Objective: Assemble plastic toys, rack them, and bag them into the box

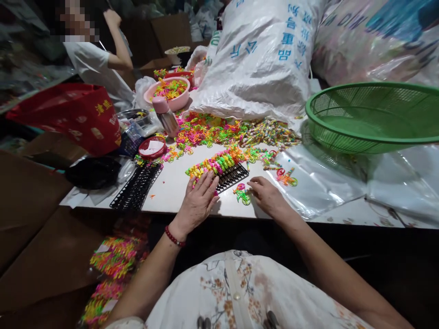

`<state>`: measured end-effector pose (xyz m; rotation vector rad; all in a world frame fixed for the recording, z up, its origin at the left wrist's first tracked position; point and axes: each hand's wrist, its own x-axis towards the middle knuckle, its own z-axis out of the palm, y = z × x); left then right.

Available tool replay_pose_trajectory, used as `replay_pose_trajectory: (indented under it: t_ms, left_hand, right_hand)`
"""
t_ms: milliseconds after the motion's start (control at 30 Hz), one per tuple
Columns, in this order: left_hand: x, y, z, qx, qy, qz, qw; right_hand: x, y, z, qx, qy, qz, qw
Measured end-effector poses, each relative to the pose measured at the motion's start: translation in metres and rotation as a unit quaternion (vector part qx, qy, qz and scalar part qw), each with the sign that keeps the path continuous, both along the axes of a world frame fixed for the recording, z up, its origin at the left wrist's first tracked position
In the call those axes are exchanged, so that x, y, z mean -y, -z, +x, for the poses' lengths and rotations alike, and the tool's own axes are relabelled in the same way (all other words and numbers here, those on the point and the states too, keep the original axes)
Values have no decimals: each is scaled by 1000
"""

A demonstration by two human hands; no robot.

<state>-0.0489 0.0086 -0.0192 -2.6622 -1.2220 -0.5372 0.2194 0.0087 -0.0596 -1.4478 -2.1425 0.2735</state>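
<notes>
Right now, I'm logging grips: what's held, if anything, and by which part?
Cannot tell: the left hand partly covers the loaded black rack, the right hand is beside a green piece.

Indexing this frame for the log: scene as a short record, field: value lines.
Left hand: laid over the near end of the row of colored pieces
Right hand: fingers curled beside a green-and-pink piece; contact unclear
Black rack: partly covered by the row
Other black racks: table's left side
Loose pile: in front of white sack
Green basket: right side
Co-worker: background left, white top
</notes>
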Motion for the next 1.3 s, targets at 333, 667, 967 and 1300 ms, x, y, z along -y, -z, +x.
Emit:
replay_pose_trajectory:
  t_ms: [333,667,967,1300]
  left_hand:
    - [-3,2,1,15,32,-19,999]
    - [-3,-2,1,23,41,-37,998]
    - [-1,-7,0,6,39,-55,998]
    - [-13,-5,-1,-17,54,-7,998]
  right_hand:
    - [6,13,-9,37,1,-44,998]
    - [-25,10,-88,-292,-57,-142,944]
    - [-39,25,-93,-212,-135,-91,964]
    - [-45,20,-91,-162,-149,-113,969]
